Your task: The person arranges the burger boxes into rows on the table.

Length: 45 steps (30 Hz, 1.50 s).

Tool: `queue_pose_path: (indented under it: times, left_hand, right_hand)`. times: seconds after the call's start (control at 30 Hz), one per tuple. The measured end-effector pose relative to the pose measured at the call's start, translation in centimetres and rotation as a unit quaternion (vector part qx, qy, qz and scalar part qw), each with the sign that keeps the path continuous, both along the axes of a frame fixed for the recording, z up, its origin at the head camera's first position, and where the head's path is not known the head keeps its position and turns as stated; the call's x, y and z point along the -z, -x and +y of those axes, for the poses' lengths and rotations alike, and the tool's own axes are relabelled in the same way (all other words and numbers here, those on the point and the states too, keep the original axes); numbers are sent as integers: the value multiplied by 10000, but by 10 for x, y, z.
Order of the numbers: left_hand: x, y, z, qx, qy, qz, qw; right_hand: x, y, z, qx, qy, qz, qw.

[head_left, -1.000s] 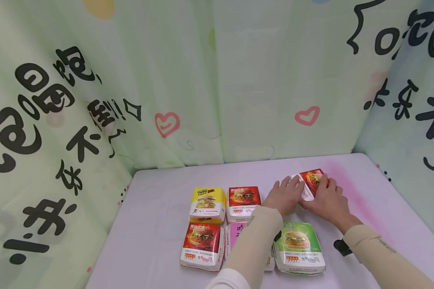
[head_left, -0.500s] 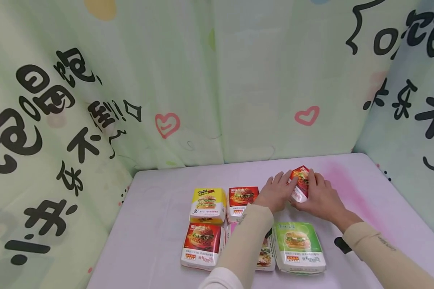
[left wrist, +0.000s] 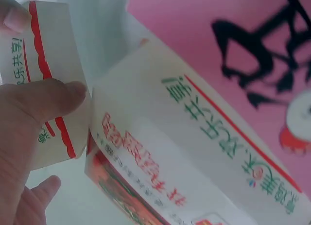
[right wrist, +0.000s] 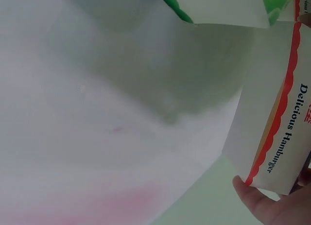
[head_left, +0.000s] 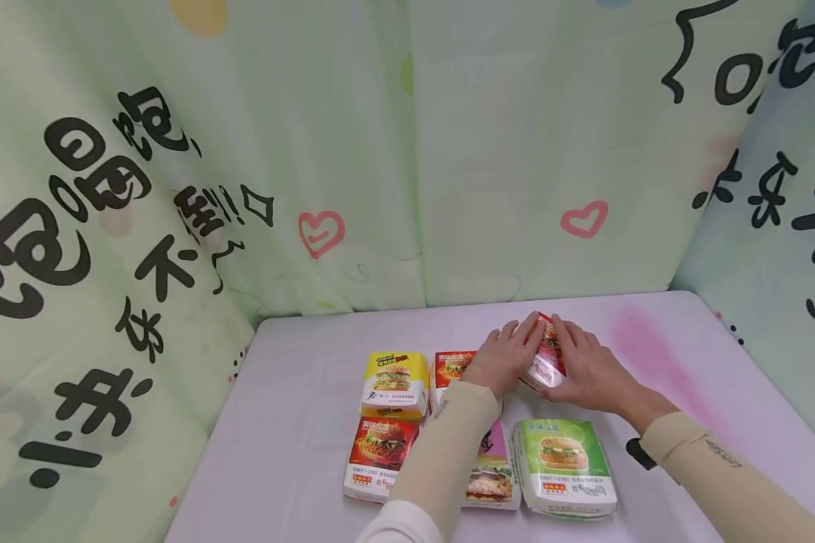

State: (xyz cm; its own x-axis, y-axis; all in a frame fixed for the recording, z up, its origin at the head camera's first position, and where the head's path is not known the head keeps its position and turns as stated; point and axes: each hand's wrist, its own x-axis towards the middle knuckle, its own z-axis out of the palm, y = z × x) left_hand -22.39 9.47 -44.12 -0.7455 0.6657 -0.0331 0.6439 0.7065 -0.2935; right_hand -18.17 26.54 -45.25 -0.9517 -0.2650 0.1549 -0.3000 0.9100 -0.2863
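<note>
Between both hands, at the back right in the head view, is a red-and-white hamburger box (head_left: 546,362), held at a slant. My left hand (head_left: 505,358) grips its left side; in the left wrist view the thumb lies along the white side wall of this hamburger box (left wrist: 60,35). On the opposite side my right hand (head_left: 598,369) holds the box, and "Delicious Hamburger" shows on the hamburger box (right wrist: 286,132) in the right wrist view. Just left of the hands, a red burger box (head_left: 451,366) is partly covered by the left hand and forearm.
A yellow burger box (head_left: 394,385) stands in the back row. In front are another red box (head_left: 380,452), a pink box (head_left: 492,486) half behind the left forearm, and a green box (head_left: 564,467). Printed curtains (head_left: 353,151) enclose the pale table (head_left: 299,422).
Both hands have moved left with the hamburger box, towards the red box in the back row. The held box now leans more and shows less of its top. The other boxes stay put.
</note>
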Motion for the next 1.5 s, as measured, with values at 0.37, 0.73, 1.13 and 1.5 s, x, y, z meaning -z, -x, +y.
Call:
queue_pose_path:
  times: [0.37,0.73,1.13,1.5]
  left_hand:
    - [-8,5,-10,199,10,-109,9997]
    - [-16,6,-13,272,-57,-391,9988]
    - [-15,9,-10,189,-134,-248,9994]
    - [-8,2,1,-118,-135,-73,9998]
  right_hand:
    - [-7,-1,-2,-303,-217,30,9993]
    - [-14,-2,-1,-638,-340,63,9974]
    - [-17,-4,4,-753,-408,198,9961]
    - [-18,-5,8,-511,-570,201,9969]
